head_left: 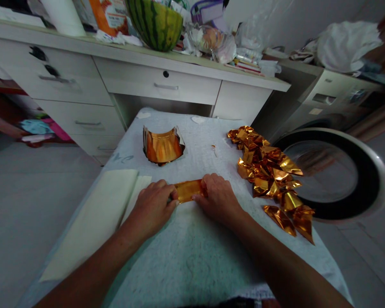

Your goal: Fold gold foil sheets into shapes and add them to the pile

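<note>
A flat strip of gold foil [188, 191] is stretched between both hands, low over the cloth-covered table. My left hand [157, 201] grips its left end, fingers closed. At the right end, my right hand [217, 197] pinches the foil between thumb and curled fingers. Beyond the hands stands a curved stack of gold foil sheets [164, 146]. A long pile of folded gold foil pieces [269, 171] lies to the right, with two pointed pieces nearest me. A tiny scrap [213, 147] rests between stack and pile.
Pale folded sheets [93, 218] lie along the left of the light blue tablecloth [179, 261]. Behind, a white drawer cabinet [160, 81] carries a cut watermelon [155, 25] and bags. A washing machine [327, 98] with its round door [375, 171] open stands right.
</note>
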### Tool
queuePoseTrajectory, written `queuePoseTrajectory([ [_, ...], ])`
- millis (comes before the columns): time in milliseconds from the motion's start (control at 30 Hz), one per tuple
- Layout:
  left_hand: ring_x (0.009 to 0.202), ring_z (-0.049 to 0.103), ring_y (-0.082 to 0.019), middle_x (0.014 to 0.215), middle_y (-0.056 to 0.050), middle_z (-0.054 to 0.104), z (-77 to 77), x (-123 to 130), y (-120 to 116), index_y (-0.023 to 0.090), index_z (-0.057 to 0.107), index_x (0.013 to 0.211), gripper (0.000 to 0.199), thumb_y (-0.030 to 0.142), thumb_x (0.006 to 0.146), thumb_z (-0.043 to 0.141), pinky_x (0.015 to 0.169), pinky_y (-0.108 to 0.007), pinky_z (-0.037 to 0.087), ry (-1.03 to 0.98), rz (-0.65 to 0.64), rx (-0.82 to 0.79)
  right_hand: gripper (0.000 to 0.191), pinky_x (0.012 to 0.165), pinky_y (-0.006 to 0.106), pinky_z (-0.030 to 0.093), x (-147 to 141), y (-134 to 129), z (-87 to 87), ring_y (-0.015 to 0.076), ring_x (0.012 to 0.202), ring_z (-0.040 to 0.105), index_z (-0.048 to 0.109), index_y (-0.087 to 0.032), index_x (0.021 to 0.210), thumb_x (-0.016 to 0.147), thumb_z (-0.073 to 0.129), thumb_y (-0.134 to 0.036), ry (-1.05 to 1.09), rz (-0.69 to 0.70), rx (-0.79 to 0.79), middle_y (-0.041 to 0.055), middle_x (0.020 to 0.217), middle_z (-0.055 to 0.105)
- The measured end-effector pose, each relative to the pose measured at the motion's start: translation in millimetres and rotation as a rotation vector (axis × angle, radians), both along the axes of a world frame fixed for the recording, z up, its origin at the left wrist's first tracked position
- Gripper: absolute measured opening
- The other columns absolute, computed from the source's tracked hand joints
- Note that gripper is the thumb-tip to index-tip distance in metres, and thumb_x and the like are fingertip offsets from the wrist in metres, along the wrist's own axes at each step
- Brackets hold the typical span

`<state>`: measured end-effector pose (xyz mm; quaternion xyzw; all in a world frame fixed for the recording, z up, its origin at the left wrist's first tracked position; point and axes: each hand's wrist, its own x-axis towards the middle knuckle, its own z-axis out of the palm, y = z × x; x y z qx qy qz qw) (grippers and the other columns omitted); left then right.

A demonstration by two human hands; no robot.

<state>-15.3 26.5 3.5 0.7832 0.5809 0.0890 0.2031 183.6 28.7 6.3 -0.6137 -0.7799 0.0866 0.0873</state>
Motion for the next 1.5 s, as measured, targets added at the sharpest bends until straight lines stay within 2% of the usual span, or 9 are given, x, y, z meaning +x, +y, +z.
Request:
queuePoseTrajectory([
  [167, 0.091, 0.057, -0.024, 0.088, -0.004, 0.061, -0.1, 0, 0, 0.021, 0.062, 0.081, 0.009, 0.022, 0.084, 0.054, 0.077, -0.035, 0.039, -0.013, -0.009, 0.004, 0.030, 0.075, 0.032, 0.033, 17, 7, -2.5, 0.0222, 0.089, 0.053, 0.052, -0.020, 0.093, 0.083, 0.068, -0.043, 0.009, -0.020, -0.042, 0.0060, 0.097, 0.061],
  [400, 0.090, 0.057, -0.024, 0.088, -0.005, 0.061, -1.0, -1, 1, 0.020, 0.062, 0.082, 0.009, 0.019, 0.083, 0.054, 0.077, -0.035, 0.040, -0.031, -0.023, 0.004, 0.033, 0.070, 0.029, 0.032, 40, 13, -4.5, 0.0191, 0.082, 0.051, 0.050, -0.020, 0.091, 0.079, 0.072, -0.041, 0.048, -0.023, -0.052, 0.0026, 0.092, 0.057],
  [667, 0.088, 0.056, -0.024, 0.087, -0.004, 0.061, 2.3, 0, 0, 0.020, 0.062, 0.081, 0.008, 0.018, 0.083, 0.054, 0.076, -0.035, 0.040, -0.019, -0.029, -0.004, 0.027, 0.068, 0.026, 0.034, 50, 17, -2.0, 0.0161, 0.078, 0.048, 0.049, -0.020, 0.087, 0.077, 0.072, -0.030, 0.145, 0.028, -0.087, 0.0006, 0.088, 0.054],
  [833, 0.088, 0.055, -0.024, 0.087, -0.004, 0.060, 3.7, 1, -1, 0.021, 0.062, 0.083, 0.008, 0.017, 0.084, 0.055, 0.075, -0.035, 0.038, -0.014, -0.055, 0.002, 0.018, 0.068, 0.026, 0.034, 59, 19, 0.5, 0.0144, 0.074, 0.047, 0.047, -0.020, 0.083, 0.077, 0.063, -0.013, 0.253, 0.105, -0.077, -0.0004, 0.083, 0.053],
  [967, 0.091, 0.055, -0.025, 0.089, -0.004, 0.060, 3.0, 3, -3, 0.021, 0.063, 0.087, 0.011, 0.015, 0.085, 0.054, 0.076, -0.036, 0.037, -0.015, -0.080, 0.040, 0.020, 0.067, 0.026, 0.036, 55, 17, 7.6, 0.0134, 0.071, 0.047, 0.048, -0.020, 0.083, 0.074, 0.054, -0.003, 0.406, 0.142, 0.044, -0.0013, 0.078, 0.052],
  [1033, 0.090, 0.054, -0.025, 0.090, -0.004, 0.060, 1.8, 4, -4, 0.022, 0.065, 0.089, 0.014, 0.015, 0.087, 0.053, 0.076, -0.037, 0.036, -0.011, -0.092, 0.080, 0.020, 0.070, 0.026, 0.038, 49, 13, 10.6, 0.0147, 0.077, 0.050, 0.050, -0.019, 0.086, 0.075, 0.057, -0.004, 0.450, 0.269, 0.071, 0.0004, 0.083, 0.054],
  [1133, 0.088, 0.054, -0.024, 0.091, -0.004, 0.059, 1.2, 4, -6, 0.022, 0.067, 0.090, 0.015, 0.016, 0.087, 0.053, 0.075, -0.037, 0.037, -0.003, -0.096, 0.120, 0.018, 0.079, 0.030, 0.040, 39, 8, 11.1, 0.0185, 0.089, 0.051, 0.056, -0.018, 0.089, 0.076, 0.065, -0.008, 0.390, 0.420, 0.007, 0.0043, 0.093, 0.056],
  [1333, 0.091, 0.053, -0.025, 0.095, -0.005, 0.061, 1.0, 7, -10, 0.022, 0.068, 0.095, 0.021, 0.013, 0.087, 0.051, 0.077, -0.040, 0.038, -0.013, -0.151, 0.207, 0.009, 0.076, 0.030, 0.039, 33, 9, 5.3, 0.0181, 0.086, 0.051, 0.062, -0.017, 0.085, 0.081, 0.066, -0.010, 0.279, 0.420, -0.068, 0.0052, 0.089, 0.060],
  [1500, 0.096, 0.056, -0.026, 0.101, -0.006, 0.064, -5.8, 12, -10, 0.020, 0.066, 0.104, 0.018, 0.020, 0.087, 0.059, 0.085, -0.043, 0.040, -0.119, -0.233, 0.251, 0.009, 0.074, 0.030, 0.038, 34, 12, 2.3, 0.0163, 0.080, 0.054, 0.064, -0.017, 0.081, 0.084, 0.061, -0.009, 0.295, 0.460, -0.003, 0.0037, 0.083, 0.062],
])
